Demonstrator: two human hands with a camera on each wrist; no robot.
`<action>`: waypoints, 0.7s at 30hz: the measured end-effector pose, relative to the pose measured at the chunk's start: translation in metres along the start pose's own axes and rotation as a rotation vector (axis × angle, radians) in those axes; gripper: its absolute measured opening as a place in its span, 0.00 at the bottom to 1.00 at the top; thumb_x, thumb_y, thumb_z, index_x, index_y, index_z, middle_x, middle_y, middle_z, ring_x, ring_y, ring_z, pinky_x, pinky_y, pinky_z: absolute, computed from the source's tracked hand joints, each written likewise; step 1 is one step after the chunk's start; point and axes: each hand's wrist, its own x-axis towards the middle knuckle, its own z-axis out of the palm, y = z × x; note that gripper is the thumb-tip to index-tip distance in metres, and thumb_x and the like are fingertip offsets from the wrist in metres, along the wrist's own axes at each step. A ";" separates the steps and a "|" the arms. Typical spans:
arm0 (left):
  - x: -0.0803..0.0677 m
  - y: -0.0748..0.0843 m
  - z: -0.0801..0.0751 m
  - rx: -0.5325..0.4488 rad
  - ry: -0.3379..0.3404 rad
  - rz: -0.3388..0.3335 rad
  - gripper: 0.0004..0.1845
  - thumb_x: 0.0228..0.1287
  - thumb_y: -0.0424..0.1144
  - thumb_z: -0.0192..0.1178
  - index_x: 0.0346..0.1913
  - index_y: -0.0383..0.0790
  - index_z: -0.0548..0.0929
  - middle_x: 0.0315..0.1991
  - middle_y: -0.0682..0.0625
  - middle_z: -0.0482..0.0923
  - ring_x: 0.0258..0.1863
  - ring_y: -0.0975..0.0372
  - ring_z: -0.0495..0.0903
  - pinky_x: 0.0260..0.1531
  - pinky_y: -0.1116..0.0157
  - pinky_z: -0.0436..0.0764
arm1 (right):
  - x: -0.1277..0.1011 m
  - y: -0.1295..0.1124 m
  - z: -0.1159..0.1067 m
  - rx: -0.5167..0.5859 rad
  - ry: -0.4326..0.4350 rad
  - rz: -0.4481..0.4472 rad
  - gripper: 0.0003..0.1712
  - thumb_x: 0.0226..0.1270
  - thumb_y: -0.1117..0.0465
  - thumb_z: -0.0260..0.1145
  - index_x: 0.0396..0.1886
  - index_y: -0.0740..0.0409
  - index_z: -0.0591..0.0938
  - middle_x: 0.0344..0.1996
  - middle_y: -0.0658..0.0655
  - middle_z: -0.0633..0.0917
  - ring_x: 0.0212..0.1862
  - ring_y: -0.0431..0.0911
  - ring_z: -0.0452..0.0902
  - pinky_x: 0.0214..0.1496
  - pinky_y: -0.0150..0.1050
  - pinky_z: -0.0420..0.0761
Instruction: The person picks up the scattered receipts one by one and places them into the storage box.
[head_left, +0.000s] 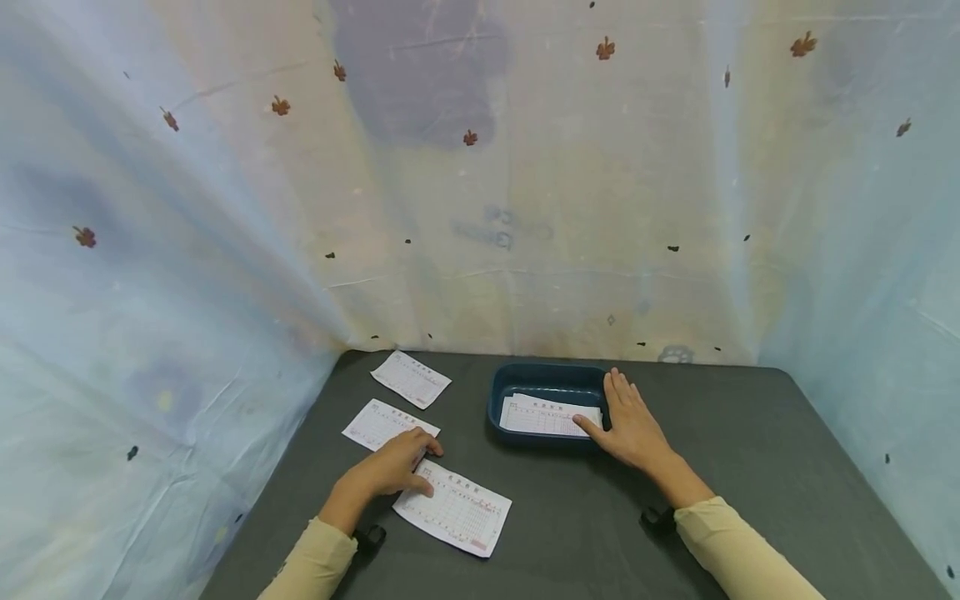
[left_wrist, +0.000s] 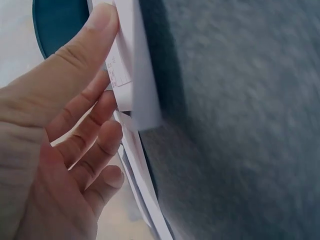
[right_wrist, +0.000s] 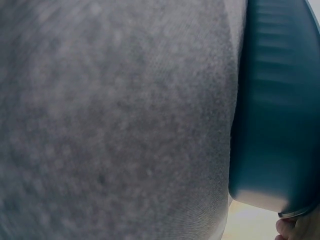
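Note:
A dark blue tray [head_left: 543,380] stands at the middle back of the grey table, with one printed paper form [head_left: 547,415] lying in it. My right hand [head_left: 617,408] rests flat on the tray's right rim, fingers straight, thumb tip on that form. In the right wrist view, only the tray's outer wall [right_wrist: 275,100] and a fingertip [right_wrist: 296,229] show. My left hand [head_left: 422,468] sits on the far left corner of the nearest form [head_left: 459,508]. In the left wrist view, its thumb [left_wrist: 92,32] and curled fingertips pinch the form's lifted edge [left_wrist: 135,65].
Two more forms lie to the left, one [head_left: 388,423] just beyond my left hand and one [head_left: 411,378] near the back. The dark grey table [head_left: 750,433] is enclosed by pale patterned cloth walls [head_left: 225,250] on three sides.

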 end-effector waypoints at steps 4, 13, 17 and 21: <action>0.004 0.004 0.000 0.023 0.003 -0.009 0.29 0.48 0.47 0.88 0.50 0.44 0.84 0.44 0.55 0.79 0.45 0.62 0.77 0.53 0.54 0.79 | 0.001 -0.001 0.000 0.003 0.007 -0.007 0.66 0.74 0.28 0.63 0.84 0.76 0.51 0.86 0.73 0.48 0.86 0.68 0.44 0.86 0.64 0.47; 0.010 0.014 0.000 -0.021 -0.022 -0.048 0.26 0.50 0.45 0.87 0.47 0.44 0.84 0.34 0.58 0.74 0.35 0.67 0.70 0.40 0.62 0.74 | 0.001 -0.002 0.001 -0.008 0.029 -0.019 0.64 0.74 0.29 0.63 0.83 0.77 0.53 0.84 0.75 0.52 0.85 0.69 0.47 0.85 0.65 0.49; 0.011 0.015 0.002 -0.006 -0.023 -0.030 0.22 0.50 0.46 0.87 0.42 0.46 0.84 0.32 0.59 0.71 0.33 0.68 0.69 0.38 0.64 0.73 | 0.002 -0.002 0.000 -0.017 0.019 -0.006 0.64 0.75 0.29 0.63 0.84 0.77 0.52 0.85 0.75 0.51 0.85 0.68 0.46 0.86 0.64 0.48; 0.011 0.014 0.003 0.027 -0.027 -0.006 0.20 0.51 0.47 0.86 0.38 0.48 0.84 0.32 0.59 0.71 0.33 0.68 0.68 0.37 0.64 0.73 | 0.001 -0.002 -0.001 -0.017 0.018 0.000 0.64 0.75 0.29 0.62 0.84 0.77 0.52 0.84 0.75 0.51 0.85 0.68 0.46 0.86 0.64 0.48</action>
